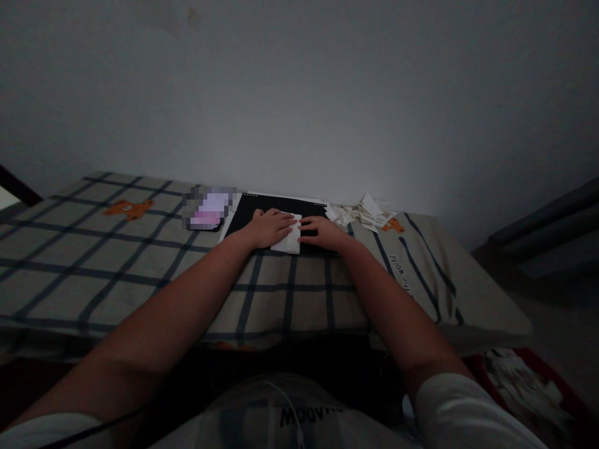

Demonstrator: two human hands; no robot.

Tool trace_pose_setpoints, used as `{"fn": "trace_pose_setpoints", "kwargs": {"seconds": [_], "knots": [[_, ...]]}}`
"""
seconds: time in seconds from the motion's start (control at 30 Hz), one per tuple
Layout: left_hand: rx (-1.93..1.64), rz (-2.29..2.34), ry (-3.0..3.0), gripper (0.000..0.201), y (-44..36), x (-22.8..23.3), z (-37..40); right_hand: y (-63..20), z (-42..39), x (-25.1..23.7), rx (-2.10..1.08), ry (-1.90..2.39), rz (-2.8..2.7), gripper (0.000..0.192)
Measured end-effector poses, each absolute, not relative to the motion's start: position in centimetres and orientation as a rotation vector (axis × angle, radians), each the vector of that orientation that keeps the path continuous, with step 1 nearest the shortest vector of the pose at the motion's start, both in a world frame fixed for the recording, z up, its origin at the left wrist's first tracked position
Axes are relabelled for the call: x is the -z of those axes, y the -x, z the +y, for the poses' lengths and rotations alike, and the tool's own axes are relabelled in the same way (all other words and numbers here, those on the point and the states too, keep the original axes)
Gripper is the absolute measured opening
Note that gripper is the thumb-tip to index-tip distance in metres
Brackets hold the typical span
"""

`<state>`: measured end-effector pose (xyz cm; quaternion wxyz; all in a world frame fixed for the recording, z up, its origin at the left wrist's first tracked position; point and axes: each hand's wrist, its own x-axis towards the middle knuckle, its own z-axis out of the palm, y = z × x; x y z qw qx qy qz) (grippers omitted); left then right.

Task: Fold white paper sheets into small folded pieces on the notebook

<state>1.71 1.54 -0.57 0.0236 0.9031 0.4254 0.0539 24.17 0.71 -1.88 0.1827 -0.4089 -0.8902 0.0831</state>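
I see both hands lying flat on a small white paper that rests on a black board at the far side of the table. My left hand lies palm down with the fingers stretched out together over the left part of the sheet, pressing rather than gripping it. My right hand is also spread flat, its fingertips touching the sheet's right edge and the rest of the hand on the black board; it grips nothing that I can make out. The paper looks folded, though the dim light keeps me from telling how many layers it has.

The table is covered with a checked cloth in dark lines, with small orange bear figures printed on it. Just left of the black board lies a blurred rectangular object, light purple and pink, touching or nearly touching the board's left edge. To the right of the board sits a loose heap of white paper pieces, near my right hand but apart from it.

Low at the right, beside the table, I see a red container holding crumpled white paper. A plain grey wall rises behind the table.
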Motion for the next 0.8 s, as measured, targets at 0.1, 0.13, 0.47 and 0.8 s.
{"fn": "trace_pose_setpoints", "kwargs": {"seconds": [0.1,0.13,0.47,0.8], "knots": [[-0.219,1.322,-2.816,0.05,-1.7,0.8,2.1,-24.1,0.6,1.7,-0.224,1.174,-2.519,0.036],[-0.229,1.324,-2.818,0.05,-1.8,0.8,2.2,-24.1,0.6,1.7,-0.223,1.179,-2.521,0.036],[-0.181,1.3,-2.834,0.049,-1.8,0.0,2.3,-24.1,0.7,1.6,-0.241,1.171,-2.533,0.034],[-0.024,1.172,-2.78,0.067,-0.8,-0.5,2.9,-24.1,0.6,1.4,-0.257,1.181,-2.529,0.032]]}}
